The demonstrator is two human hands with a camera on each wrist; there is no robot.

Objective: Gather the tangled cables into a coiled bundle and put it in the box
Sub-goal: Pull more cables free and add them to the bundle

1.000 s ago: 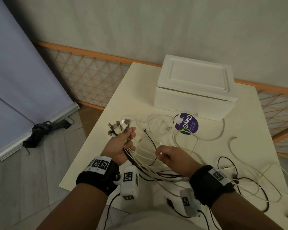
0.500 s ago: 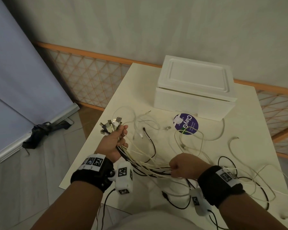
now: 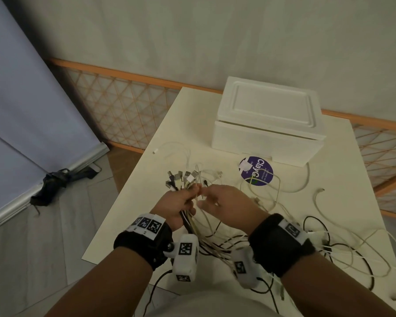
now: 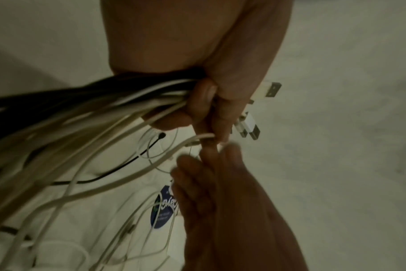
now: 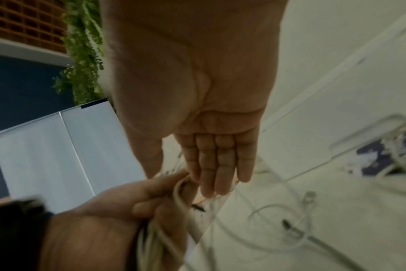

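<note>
- Standing in the upper right of the head view, the white foam box (image 3: 269, 124) has its lid on and rests at the far side of the pale tabletop (image 3: 162, 138); just in front of it lies a round purple sticker (image 3: 257, 171) with white letters.
- Behind the tabletop runs an orange lattice rail (image 3: 124, 110), and in the left of the frame a grey-blue screen (image 3: 30, 106) leans over the tiled floor, with a dark cloth (image 3: 53, 181) at its foot.
- Loose cables (image 3: 343, 243), thin, white and black, spread in loops over the right and lower part of the tabletop; some cross the sticker and none are in the box.
- The bundle of cables (image 3: 188, 223) is a thick sheaf of smooth white, cream and black cords; its metal plug ends (image 3: 181, 177) fan out above the left hand.
- The left hand (image 3: 176, 205) is in the middle of the frame, raised over the tabletop, with its fingers (image 4: 199, 99) curled tightly around the bundle, the thumb pressing on top.
- The right hand (image 3: 224, 202) is just beside it, fingertip to fingertip. In the right wrist view its fingers (image 5: 218, 165) are almost straight and together, the tips touching one white cord at the left thumb; whether thumb and forefinger pinch that cord I cannot tell.
- Both wrists wear black bands with white marker blocks.
</note>
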